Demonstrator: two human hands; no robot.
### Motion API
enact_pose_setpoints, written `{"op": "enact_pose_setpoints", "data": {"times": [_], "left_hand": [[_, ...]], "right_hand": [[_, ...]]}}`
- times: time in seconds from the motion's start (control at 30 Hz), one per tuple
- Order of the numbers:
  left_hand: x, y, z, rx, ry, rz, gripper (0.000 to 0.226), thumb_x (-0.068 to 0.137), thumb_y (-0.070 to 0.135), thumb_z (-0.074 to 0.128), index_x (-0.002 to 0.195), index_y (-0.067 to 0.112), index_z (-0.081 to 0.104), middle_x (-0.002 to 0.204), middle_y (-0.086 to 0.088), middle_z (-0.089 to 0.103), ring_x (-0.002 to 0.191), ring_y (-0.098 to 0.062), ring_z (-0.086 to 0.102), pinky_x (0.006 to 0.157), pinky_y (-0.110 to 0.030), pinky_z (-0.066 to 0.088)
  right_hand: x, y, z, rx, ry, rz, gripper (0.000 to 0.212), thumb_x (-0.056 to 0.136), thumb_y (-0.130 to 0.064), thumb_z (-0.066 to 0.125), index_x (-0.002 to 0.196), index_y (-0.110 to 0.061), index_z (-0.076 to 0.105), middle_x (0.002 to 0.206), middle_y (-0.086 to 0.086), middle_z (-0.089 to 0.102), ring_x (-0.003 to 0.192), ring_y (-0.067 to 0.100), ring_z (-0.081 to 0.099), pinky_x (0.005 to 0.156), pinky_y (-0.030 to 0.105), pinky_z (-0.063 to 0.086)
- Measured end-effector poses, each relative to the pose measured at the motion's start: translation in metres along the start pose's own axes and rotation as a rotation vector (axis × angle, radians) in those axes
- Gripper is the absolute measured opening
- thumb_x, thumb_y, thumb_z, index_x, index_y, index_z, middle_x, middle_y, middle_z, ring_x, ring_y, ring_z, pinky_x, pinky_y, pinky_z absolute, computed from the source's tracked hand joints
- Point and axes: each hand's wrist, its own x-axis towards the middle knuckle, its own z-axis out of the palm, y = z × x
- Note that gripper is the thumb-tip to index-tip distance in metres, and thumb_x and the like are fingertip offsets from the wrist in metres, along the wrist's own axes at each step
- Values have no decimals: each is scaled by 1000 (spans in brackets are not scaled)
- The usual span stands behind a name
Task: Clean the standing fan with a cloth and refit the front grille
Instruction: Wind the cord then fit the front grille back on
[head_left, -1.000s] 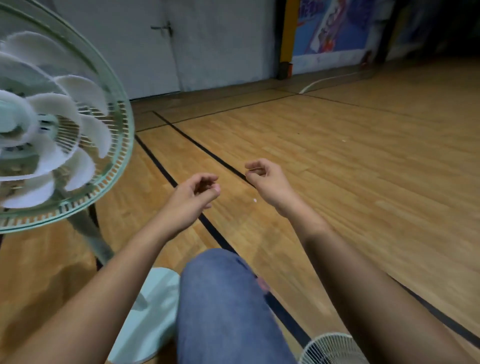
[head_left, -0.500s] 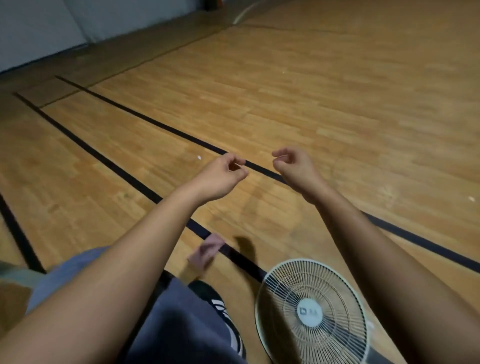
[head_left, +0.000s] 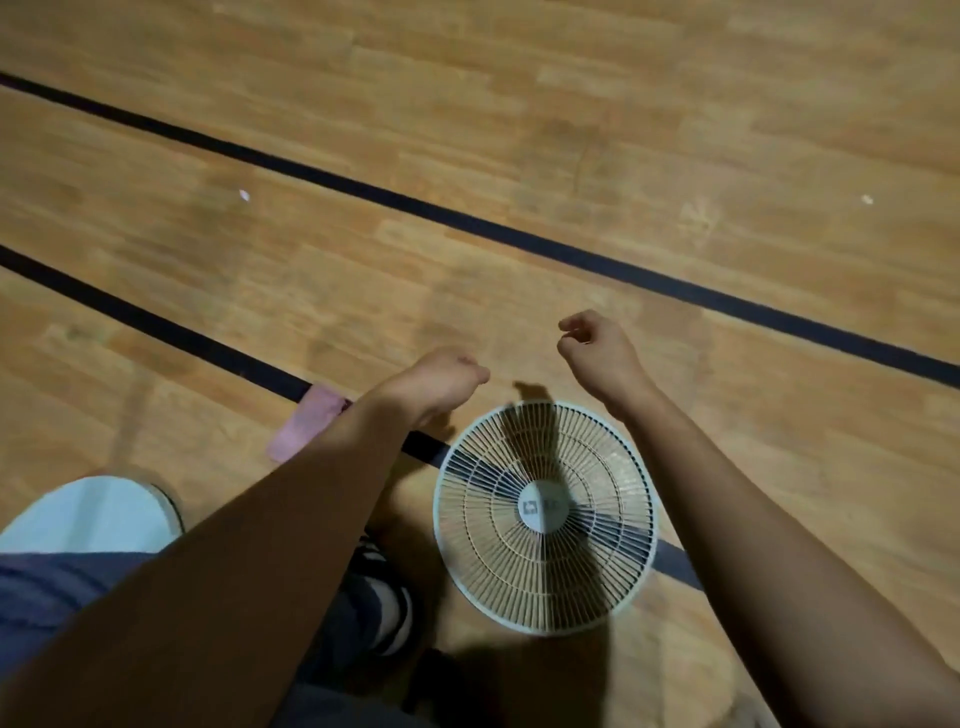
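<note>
My left hand (head_left: 441, 382) and right hand (head_left: 597, 351) hover loosely curled, holding nothing, I think. The round white wire front grille (head_left: 544, 517) lies flat on the wooden floor (head_left: 519, 130) beneath them, the pink cloth (head_left: 306, 428) just left.

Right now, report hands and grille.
Left hand, right hand: loosely curled, empty. Front grille flat on floor, untouched. Pink cloth lies left.

White radial-ribbed front grille (head_left: 545, 519), pink cloth (head_left: 306, 428), black-lined tan wood floor (head_left: 467, 130)
</note>
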Motion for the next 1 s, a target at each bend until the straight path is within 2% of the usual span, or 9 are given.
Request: {"op": "enact_pose_setpoints", "data": {"times": [0.13,0.17,0.27,0.37,0.57,0.63,0.8,0.9,1.0], "left_hand": [[23,-36,37,-15,-68,-109,35,111,21,55,77,12,52,78,-6,45,67,-22,46,68,-35,39],[25,-43,44,-23,-64,-147,40,111,20,56,72,14,49,75,-5,41,65,-22,42,68,-35,35],[37,-73,68,-189,-15,-274,19,111,15,53,95,9,61,96,-11,62,95,-31,60,87,-36,46],[34,-104,91,-219,-122,-424,19,110,16,51,124,6,58,125,-16,65,117,-33,62,96,-40,48],[27,-143,119,-204,-120,-514,23,105,16,59,124,6,67,123,-13,70,108,-27,67,80,-32,52],[26,-144,123,-207,-71,-571,18,105,13,55,118,4,63,123,-13,68,102,-24,64,84,-34,51],[27,-143,124,-230,-64,-660,34,107,16,53,137,2,60,138,-17,62,118,-27,62,99,-37,52],[26,-144,121,-331,-85,-688,30,106,19,54,131,3,60,124,-14,66,109,-27,62,91,-40,52],[20,-153,114,-447,-99,-668,10,102,14,52,105,12,61,96,-9,67,90,-22,63,80,-38,52]], "right_hand": [[8,58,5,24,9,138,19,98,-6,57,115,-12,63,103,9,62,64,2,65,55,15,50],[9,71,6,29,6,181,19,98,-5,56,115,-11,62,103,9,62,64,4,67,58,19,55],[10,113,9,-31,10,297,24,100,-13,62,123,-8,63,114,15,67,92,27,71,86,43,56],[0,147,12,-146,44,378,32,100,-17,60,129,-4,66,124,21,68,111,39,65,99,46,54],[-16,180,21,-283,191,443,31,101,-18,53,126,-9,67,136,22,49,131,44,43,109,47,43],[-20,184,20,-325,210,491,29,102,-22,52,126,-11,64,137,20,48,131,43,42,108,53,43],[-24,186,23,-335,180,554,33,99,-25,54,128,-9,55,139,20,45,132,42,38,102,53,44],[-26,183,27,-346,168,574,43,97,-27,56,135,-7,50,145,20,41,135,42,36,103,56,45],[-28,180,29,-346,174,590,44,95,-30,58,133,-10,49,144,18,41,135,41,36,102,56,44]]}}
